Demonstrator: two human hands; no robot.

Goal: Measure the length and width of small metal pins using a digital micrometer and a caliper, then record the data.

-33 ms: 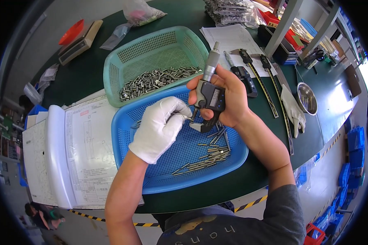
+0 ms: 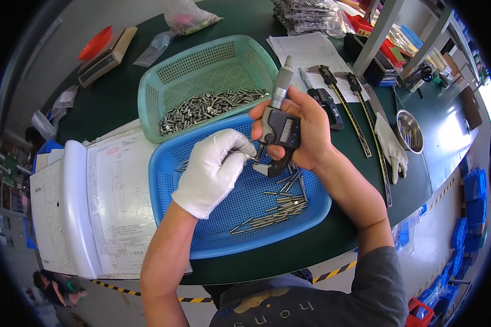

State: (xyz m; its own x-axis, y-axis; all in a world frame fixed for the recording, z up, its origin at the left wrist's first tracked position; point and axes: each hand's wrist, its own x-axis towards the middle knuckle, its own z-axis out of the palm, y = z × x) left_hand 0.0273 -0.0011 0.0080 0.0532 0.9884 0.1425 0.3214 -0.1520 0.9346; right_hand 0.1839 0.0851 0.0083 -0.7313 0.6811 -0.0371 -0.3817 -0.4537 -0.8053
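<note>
My right hand, bare, grips a digital micrometer with its thimble pointing up and away. My left hand wears a white glove, its thumb and fingers pinched at a thin metal pin by the micrometer's jaws. The fingers hide most of that pin. Both hands are over a blue perforated basket, where several slim metal pins lie loose. Behind it, a green basket holds a heap of short metal pins.
On the left lies a drawing sheet in a folder. Calipers, a second micrometer, a white glove and a metal bowl of pins are on the right. A scale with a red pan stands far left.
</note>
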